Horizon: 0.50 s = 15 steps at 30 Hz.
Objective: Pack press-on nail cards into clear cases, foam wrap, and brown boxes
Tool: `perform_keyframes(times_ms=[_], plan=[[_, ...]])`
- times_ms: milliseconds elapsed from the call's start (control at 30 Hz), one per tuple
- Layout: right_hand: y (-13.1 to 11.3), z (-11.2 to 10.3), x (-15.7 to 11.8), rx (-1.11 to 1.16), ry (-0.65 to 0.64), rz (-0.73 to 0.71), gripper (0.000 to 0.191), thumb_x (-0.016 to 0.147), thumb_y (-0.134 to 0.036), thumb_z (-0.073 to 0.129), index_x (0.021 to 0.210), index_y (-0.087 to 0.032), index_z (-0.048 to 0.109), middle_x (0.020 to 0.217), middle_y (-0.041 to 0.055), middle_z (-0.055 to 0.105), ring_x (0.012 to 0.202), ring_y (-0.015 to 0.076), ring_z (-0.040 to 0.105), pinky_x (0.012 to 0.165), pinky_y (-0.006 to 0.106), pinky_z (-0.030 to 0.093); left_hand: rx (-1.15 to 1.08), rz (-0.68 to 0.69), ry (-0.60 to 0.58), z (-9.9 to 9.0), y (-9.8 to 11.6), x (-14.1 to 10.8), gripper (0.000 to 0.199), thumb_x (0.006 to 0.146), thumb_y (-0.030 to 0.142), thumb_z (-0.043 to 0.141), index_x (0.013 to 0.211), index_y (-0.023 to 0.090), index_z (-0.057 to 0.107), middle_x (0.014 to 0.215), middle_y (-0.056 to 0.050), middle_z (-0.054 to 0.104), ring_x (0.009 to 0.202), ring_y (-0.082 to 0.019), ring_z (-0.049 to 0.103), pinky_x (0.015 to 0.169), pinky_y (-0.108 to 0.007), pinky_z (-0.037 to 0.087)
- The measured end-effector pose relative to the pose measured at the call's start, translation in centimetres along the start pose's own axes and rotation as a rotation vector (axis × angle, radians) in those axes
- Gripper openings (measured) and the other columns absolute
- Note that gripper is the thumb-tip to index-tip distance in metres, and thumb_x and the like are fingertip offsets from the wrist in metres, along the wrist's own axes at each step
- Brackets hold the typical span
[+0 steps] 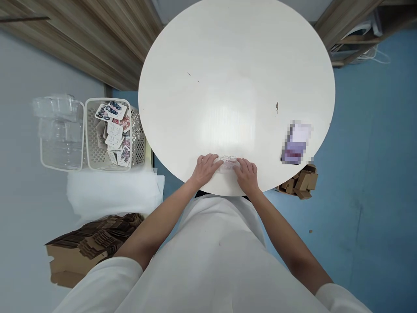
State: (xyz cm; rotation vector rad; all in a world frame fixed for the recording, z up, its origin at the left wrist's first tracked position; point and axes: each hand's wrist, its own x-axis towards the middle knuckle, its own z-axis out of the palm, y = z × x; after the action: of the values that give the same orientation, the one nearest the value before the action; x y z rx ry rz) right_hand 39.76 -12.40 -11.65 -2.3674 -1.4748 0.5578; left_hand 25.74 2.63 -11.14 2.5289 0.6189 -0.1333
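A small clear plastic package [229,164] with reddish items inside lies on the white round table [234,56], close to its near edge. My left hand [206,169] touches the package's left side, thumb reaching onto it and fingers bent on the tabletop. At the right side of the package, my right hand [246,173] presses with its fingertips, the fingers curled close together. The package is held between both hands. Its exact contents are too small to make out.
A blurred purple object [296,143] lies at the table's right. On the left stand a basket of printed cards [87,134] and a basket of clear plastic containers [41,152], with white sheets [114,191] and flattened cardboard [70,261] nearer. Cardboard boxes [304,182] sit below right.
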Motion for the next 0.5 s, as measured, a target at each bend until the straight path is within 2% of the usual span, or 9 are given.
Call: perform_keyframes(times_ms=[133, 233, 300, 400, 500], plan=[[-0.2, -1.0, 0.1, -0.021, -0.034, -0.077, 0.031, 0.079, -0.007, 0.035, 0.097, -0.024, 0.055, 0.138, 0.0052, 0.039, 0.13, 0.0242, 0.027, 0.099, 0.048, 0.018, 0.03, 0.12, -0.103, -1.4, 0.4, 0.3, 0.044, 0.073, 0.005, 0.042, 0.109, 0.029, 0.051, 0.132, -0.005, 0.044, 0.126, -0.025, 0.032, 0.097, -0.047, 0.022], [-0.3, -1.9, 0.3, -0.047, -0.071, -0.151, 0.022, 0.08, -0.019, 0.042, 0.099, -0.021, 0.053, 0.141, 0.0082, 0.032, 0.132, 0.0264, 0.023, 0.101, 0.049, 0.016, 0.004, 0.158, -0.11, -2.4, 1.1, 0.5, 0.039, 0.069, 0.018, 0.053, 0.107, 0.025, 0.051, 0.138, -0.006, 0.036, 0.13, -0.03, 0.024, 0.1, -0.051, 0.017], [-0.3, -2.1, 0.5, -0.052, -0.098, -0.181, 0.024, 0.08, -0.029, 0.047, 0.101, -0.019, 0.052, 0.142, 0.0116, 0.03, 0.131, 0.0282, 0.024, 0.101, 0.05, 0.017, -0.035, 0.186, -0.104, -2.5, 1.5, 0.7, 0.041, 0.065, 0.028, 0.061, 0.105, 0.022, 0.051, 0.139, -0.009, 0.034, 0.13, -0.033, 0.022, 0.101, -0.052, 0.016], [-0.2, -1.7, 0.8, -0.035, -0.119, -0.172, 0.026, 0.078, -0.028, 0.051, 0.102, -0.018, 0.05, 0.14, 0.0139, 0.032, 0.128, 0.0281, 0.03, 0.099, 0.048, 0.021, -0.033, 0.198, -0.111, -2.1, 1.7, 1.2, 0.044, 0.064, 0.028, 0.066, 0.105, 0.021, 0.05, 0.135, -0.012, 0.039, 0.129, -0.033, 0.026, 0.101, -0.051, 0.018], [-0.3, -1.4, 0.7, -0.011, -0.115, -0.153, 0.024, 0.076, -0.023, 0.052, 0.099, -0.018, 0.051, 0.137, 0.0144, 0.037, 0.124, 0.0274, 0.036, 0.097, 0.045, 0.026, -0.006, 0.186, -0.116, -1.7, 1.7, 1.3, 0.043, 0.067, 0.023, 0.062, 0.107, 0.021, 0.048, 0.13, -0.012, 0.044, 0.124, -0.031, 0.034, 0.099, -0.048, 0.022]])
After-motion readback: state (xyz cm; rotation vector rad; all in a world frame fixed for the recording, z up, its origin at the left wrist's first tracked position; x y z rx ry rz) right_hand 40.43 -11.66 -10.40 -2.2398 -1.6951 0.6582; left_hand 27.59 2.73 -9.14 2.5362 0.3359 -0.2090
